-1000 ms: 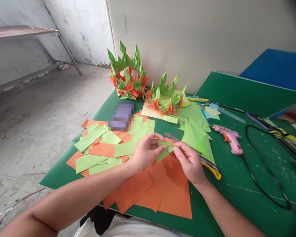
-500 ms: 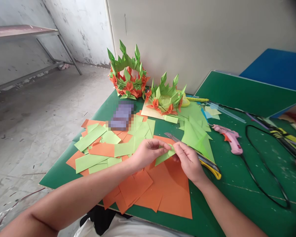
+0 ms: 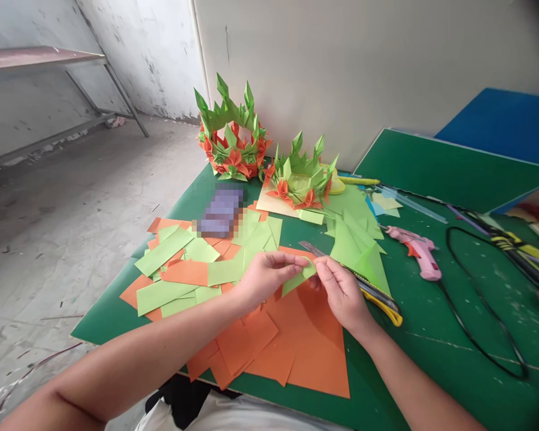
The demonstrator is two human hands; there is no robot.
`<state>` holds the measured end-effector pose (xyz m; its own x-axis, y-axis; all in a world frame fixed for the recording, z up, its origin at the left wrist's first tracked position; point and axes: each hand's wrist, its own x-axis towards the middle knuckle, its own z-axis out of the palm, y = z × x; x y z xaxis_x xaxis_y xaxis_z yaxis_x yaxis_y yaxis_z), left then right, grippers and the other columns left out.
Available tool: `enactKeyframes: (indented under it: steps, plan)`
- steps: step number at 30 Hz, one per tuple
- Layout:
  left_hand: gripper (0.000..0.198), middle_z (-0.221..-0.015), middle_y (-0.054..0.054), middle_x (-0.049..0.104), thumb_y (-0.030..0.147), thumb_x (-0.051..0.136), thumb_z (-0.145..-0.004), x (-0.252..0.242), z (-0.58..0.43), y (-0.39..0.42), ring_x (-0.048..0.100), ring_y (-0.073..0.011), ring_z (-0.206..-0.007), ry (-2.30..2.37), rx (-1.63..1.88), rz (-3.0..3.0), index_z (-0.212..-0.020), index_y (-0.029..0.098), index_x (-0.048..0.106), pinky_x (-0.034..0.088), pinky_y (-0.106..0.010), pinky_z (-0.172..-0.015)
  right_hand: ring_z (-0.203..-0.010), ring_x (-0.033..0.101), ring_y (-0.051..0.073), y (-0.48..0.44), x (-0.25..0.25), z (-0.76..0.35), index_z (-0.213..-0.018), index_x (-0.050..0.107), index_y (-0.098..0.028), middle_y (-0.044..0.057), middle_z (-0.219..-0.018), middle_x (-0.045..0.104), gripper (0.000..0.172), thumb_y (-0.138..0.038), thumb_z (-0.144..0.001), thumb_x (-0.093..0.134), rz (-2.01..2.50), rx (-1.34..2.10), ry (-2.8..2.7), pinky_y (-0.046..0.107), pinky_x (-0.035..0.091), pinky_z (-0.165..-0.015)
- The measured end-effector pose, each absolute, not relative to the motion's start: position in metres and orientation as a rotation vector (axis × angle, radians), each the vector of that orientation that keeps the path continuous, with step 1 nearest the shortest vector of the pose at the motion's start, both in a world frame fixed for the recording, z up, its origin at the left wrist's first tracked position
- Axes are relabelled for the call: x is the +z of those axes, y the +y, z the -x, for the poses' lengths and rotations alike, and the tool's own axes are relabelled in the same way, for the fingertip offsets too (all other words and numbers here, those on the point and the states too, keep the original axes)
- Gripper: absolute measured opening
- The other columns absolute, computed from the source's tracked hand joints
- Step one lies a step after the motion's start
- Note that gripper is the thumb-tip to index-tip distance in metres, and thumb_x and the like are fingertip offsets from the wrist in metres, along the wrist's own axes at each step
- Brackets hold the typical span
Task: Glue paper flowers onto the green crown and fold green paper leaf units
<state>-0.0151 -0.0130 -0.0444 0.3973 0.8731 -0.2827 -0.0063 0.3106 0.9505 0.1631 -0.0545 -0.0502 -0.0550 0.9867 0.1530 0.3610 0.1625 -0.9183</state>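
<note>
Between my two hands is a small piece of light green paper [image 3: 297, 284], partly folded. My left hand [image 3: 272, 274] pinches its upper left part between thumb and fingers. At its right corner, my right hand [image 3: 341, 290] grips it with thumb and forefinger. Fingers hide part of the folds. Below lies a large orange paper sheet [image 3: 314, 341] with smaller orange pieces [image 3: 247, 338] on its left. A yellow utility knife [image 3: 388, 310] lies partly under my right hand, its blade pointing away to the left.
Green and orange paper strips [image 3: 170, 293] are heaped at left. Two folded paper crowns, one taller [image 3: 233, 158] and one lower [image 3: 299, 185], stand at the back. A pink glue gun [image 3: 420, 251] with a looped black cable [image 3: 476, 293] lies right on the green table [image 3: 431, 365].
My left fingers have shifted slightly on the green paper, and its upper edge now shows more between my hands. Everything else stays in place.
</note>
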Motion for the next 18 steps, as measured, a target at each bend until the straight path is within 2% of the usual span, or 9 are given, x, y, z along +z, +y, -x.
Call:
enactKeyframes:
  steps: [6,10,14,18]
  plan:
    - [0.025,-0.092,-0.005,0.075,0.039,0.073,-0.074,-0.0407,0.0145,-0.0124,0.066,-0.0172,-0.085,1.004,0.747,-1.120,-0.090,0.021,0.076,0.051,-0.024,-0.068,-0.061,0.051,0.013,-0.0529,-0.0508,-0.1625,-0.087,0.058,-0.021,-0.002,-0.068,0.054,0.022,-0.042,-0.093,0.053,1.339,0.984,-1.591,0.025,0.041,-0.057]
    - [0.025,-0.095,-0.006,0.074,0.035,0.071,-0.076,-0.0387,0.0140,-0.0115,0.066,-0.0182,-0.088,0.972,0.734,-1.164,-0.094,0.019,0.076,0.051,-0.025,-0.070,-0.065,0.056,0.014,-0.0510,-0.0503,-0.1622,-0.086,0.060,-0.020,0.000,-0.068,0.059,0.024,-0.042,-0.092,0.054,1.335,1.111,-1.518,0.025,0.047,-0.062]
    - [0.029,-0.095,-0.007,0.074,0.039,0.070,-0.076,-0.0396,0.0152,-0.0103,0.065,-0.0182,-0.082,0.960,0.709,-1.201,-0.097,0.019,0.075,0.050,-0.026,-0.063,-0.064,0.057,0.014,-0.0493,-0.0504,-0.1637,-0.086,0.061,-0.019,0.000,-0.067,0.059,0.026,-0.044,-0.091,0.056,1.328,1.169,-1.503,0.025,0.048,-0.060]
    - [0.032,-0.083,-0.006,0.072,0.043,0.070,-0.075,-0.0412,0.0167,-0.0101,0.061,-0.0146,-0.066,0.990,0.717,-1.240,-0.094,0.019,0.076,0.045,-0.025,-0.055,-0.061,0.054,0.013,-0.0490,-0.0493,-0.1635,-0.085,0.060,-0.019,-0.001,-0.066,0.057,0.027,-0.045,-0.091,0.055,1.326,1.177,-1.511,0.025,0.048,-0.060]
